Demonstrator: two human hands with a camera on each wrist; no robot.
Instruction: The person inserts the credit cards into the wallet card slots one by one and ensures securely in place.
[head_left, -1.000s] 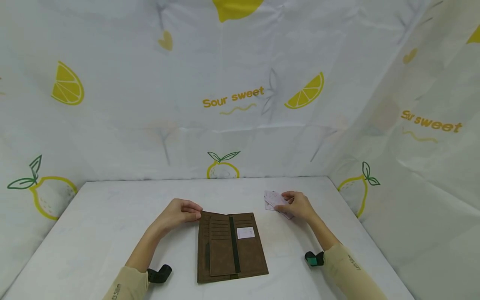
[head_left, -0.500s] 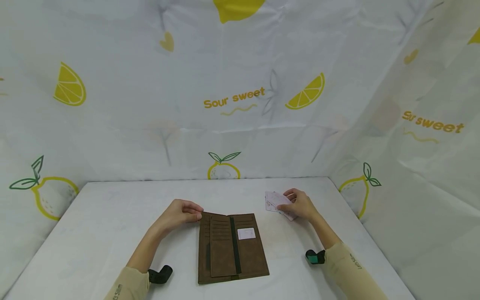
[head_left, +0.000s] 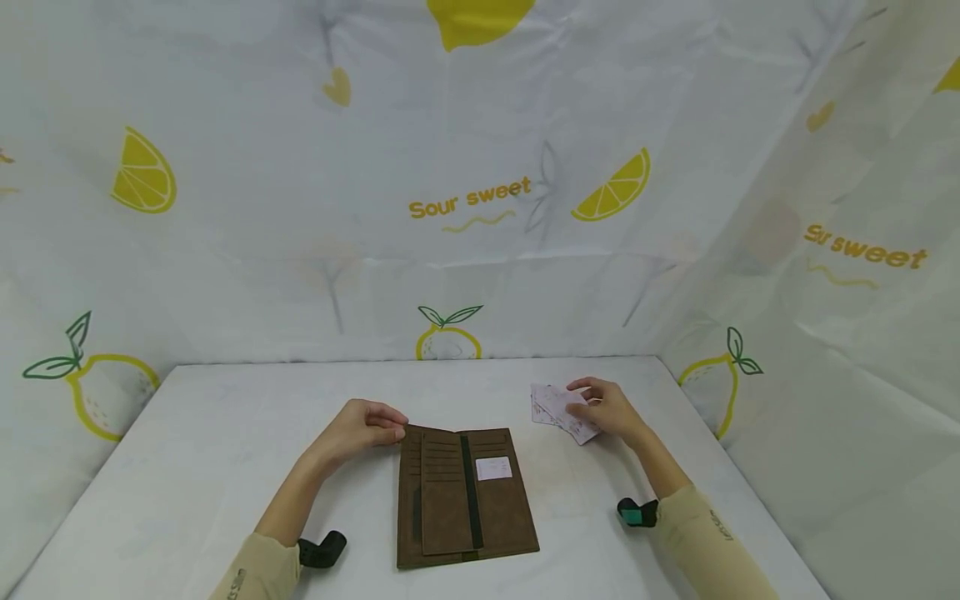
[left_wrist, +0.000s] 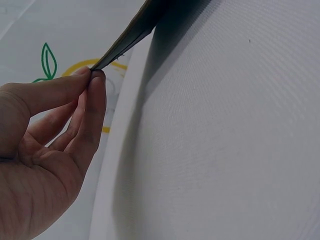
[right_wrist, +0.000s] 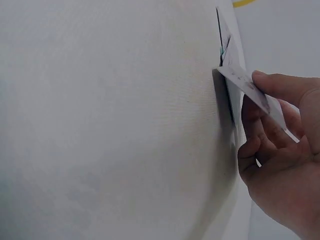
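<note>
The left hand pinches the far left corner of the brown long wallet, thumb on one side and fingertips on the other; the wallet lies spread open on the white desk, its body stretching toward the person from that grip. The right hand, off to the wallet's right and well apart from it, grasps a pale printed card between thumb and fingers; more cards sit just beside and beneath it, overlapping like a loose fan, away from the wrist.

From the head view alone one sees the wallet's inside: rows of slots, a dark strip running down it, and a white card seated on the right-hand panel; the left wrist view gives only a thin dark edge, but makes the pinch plain, the held corner raised above the desk with shadow below. Likewise the head view makes the cards seem nearly flat; the right wrist view shows the gripped one tilted up, the thumb on its upper face and fingers underneath, with dark edges of the others behind it; how many there are I cannot tell.
</note>
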